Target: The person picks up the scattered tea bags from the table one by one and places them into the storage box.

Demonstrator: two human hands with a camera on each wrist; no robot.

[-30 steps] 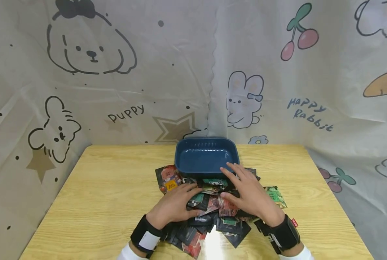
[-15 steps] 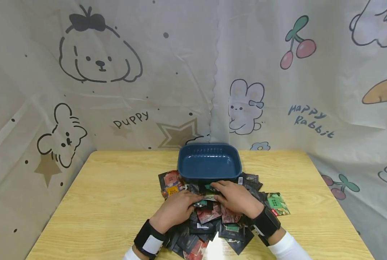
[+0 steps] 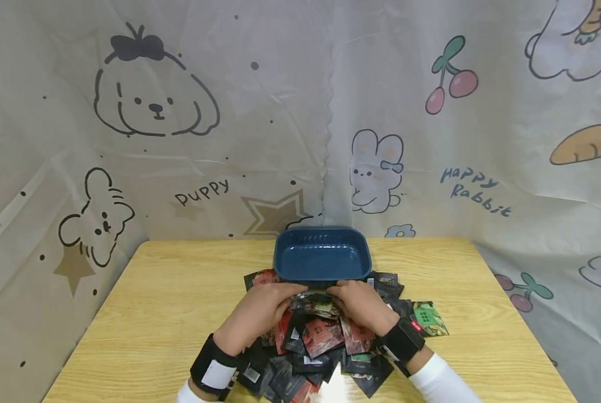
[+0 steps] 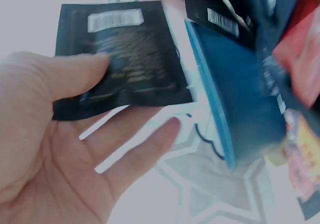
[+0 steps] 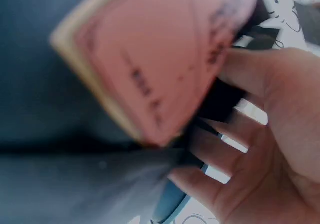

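Note:
In the head view my left hand (image 3: 260,310) and my right hand (image 3: 363,302) face each other over a pile of sachets, just in front of a blue dish. In the left wrist view, my left thumb and fingers pinch a flat black sachet (image 4: 135,59) with a barcode label. Another black sachet (image 4: 220,19) is held by the fingers of my right hand at the top of that view. The right wrist view shows my right thumb and fingers around a dark sachet, close beside a pink-labelled sachet (image 5: 155,59) that is blurred. Both hands' fingertips are partly hidden in the head view.
The deep blue rectangular dish (image 3: 322,263) stands at the back of the wooden table (image 3: 179,313), against a printed cloth backdrop. Black and red sachets (image 3: 322,336) spread toward the front edge. A green sachet (image 3: 428,319) lies at the pile's right side.
Both hands have come down from hovering with spread fingers over the pile and now grip sachets near the dish. Sachets between the hands have shifted and lifted. The head view has tilted slightly.

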